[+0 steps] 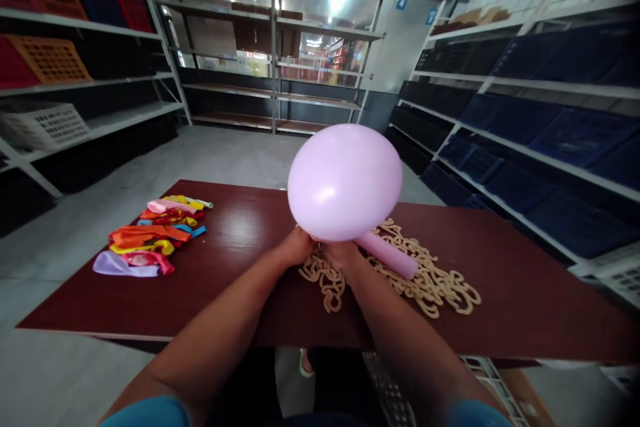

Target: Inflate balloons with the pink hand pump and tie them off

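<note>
A large inflated lilac-pink balloon point(345, 180) stands up over the table in front of me. Close together under its lower side, my left hand point(301, 245) and my right hand point(341, 253) are closed at the balloon's neck. The balloon hides most of the fingers. A pink tube point(387, 255) slants across a tangled pile of beige, curly rubber-like strands point(435, 280) to the right; its upper end goes out of sight behind the balloon. More of these strands lie just below my hands.
Several uninflated balloons point(150, 237) in mixed colours lie on the left of the dark red table point(225, 280). Shelves with orange crates point(50, 57) and a white basket point(45, 123) stand left, shelves with dark blue bins point(565, 140) right. A metal rack point(274, 47) stands behind.
</note>
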`<state>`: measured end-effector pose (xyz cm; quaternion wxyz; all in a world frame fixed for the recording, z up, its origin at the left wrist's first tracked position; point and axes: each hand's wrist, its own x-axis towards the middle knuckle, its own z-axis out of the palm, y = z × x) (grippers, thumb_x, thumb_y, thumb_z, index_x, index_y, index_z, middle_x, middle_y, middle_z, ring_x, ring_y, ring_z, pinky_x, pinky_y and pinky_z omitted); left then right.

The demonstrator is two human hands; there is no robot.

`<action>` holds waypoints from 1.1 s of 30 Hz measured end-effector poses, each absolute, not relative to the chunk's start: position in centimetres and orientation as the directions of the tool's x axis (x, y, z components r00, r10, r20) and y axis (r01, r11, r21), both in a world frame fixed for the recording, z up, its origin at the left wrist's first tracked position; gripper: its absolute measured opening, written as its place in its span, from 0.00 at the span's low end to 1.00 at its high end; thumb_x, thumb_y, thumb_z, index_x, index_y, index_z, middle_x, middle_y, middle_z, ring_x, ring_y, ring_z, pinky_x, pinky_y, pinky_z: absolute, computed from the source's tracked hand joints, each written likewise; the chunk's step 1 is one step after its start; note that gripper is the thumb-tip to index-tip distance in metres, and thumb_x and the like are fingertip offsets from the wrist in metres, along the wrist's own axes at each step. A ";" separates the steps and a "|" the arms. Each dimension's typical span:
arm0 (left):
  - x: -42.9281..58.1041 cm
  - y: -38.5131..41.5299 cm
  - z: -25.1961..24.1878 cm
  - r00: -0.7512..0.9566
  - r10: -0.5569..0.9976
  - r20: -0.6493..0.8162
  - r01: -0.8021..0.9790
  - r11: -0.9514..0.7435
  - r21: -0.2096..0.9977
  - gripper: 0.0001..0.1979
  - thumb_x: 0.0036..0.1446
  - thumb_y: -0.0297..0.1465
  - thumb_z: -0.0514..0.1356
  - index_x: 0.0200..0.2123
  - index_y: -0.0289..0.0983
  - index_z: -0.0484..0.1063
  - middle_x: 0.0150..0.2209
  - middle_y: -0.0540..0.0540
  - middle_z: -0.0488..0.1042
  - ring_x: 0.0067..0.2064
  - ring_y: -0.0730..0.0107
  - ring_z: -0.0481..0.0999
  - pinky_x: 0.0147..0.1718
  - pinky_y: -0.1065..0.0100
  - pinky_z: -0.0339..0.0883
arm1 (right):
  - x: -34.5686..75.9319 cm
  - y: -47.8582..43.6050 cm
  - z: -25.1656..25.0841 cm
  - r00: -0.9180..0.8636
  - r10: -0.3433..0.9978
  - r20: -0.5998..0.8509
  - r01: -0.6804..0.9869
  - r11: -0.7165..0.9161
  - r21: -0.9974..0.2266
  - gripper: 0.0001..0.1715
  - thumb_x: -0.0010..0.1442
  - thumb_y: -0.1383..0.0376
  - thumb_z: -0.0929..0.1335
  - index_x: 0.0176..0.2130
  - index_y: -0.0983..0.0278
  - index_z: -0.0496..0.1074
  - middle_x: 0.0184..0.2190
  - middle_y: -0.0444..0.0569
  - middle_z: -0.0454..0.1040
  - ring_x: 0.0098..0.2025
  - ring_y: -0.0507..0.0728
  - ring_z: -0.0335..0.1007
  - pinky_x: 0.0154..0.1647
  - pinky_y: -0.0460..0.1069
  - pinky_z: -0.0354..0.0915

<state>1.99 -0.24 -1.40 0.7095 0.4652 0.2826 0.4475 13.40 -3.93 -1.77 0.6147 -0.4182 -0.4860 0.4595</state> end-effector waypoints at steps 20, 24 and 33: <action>2.0 -1.7 1.0 0.744 0.666 0.058 -0.366 0.333 0.869 0.15 0.55 0.38 0.55 0.22 0.34 0.60 0.16 0.54 0.53 0.16 0.81 0.53 0.13 0.77 0.44 | 14.0 -4.0 -1.2 -0.163 0.960 0.228 -0.403 0.146 -0.904 0.19 0.51 0.49 0.66 0.40 0.56 0.67 0.48 0.46 0.67 0.53 0.58 0.61 0.40 0.53 0.69; 2.0 -1.6 1.0 0.722 0.691 0.014 -0.426 0.430 0.796 0.10 0.53 0.31 0.58 0.24 0.34 0.61 0.18 0.53 0.54 0.17 0.82 0.54 0.13 0.78 0.44 | 13.7 -4.2 -0.4 -0.179 0.968 0.176 -0.430 0.084 -0.899 0.21 0.47 0.53 0.69 0.41 0.56 0.67 0.48 0.45 0.68 0.50 0.58 0.64 0.34 0.50 0.70; -0.9 2.7 0.3 0.493 0.869 0.050 -0.740 0.388 0.550 0.08 0.56 0.30 0.55 0.26 0.34 0.61 0.19 0.54 0.53 0.17 0.83 0.53 0.14 0.80 0.46 | 14.8 -3.5 -0.6 0.228 0.945 0.234 0.074 0.223 -0.972 0.14 0.46 0.58 0.70 0.35 0.62 0.71 0.31 0.43 0.73 0.33 0.52 0.67 0.39 0.49 0.65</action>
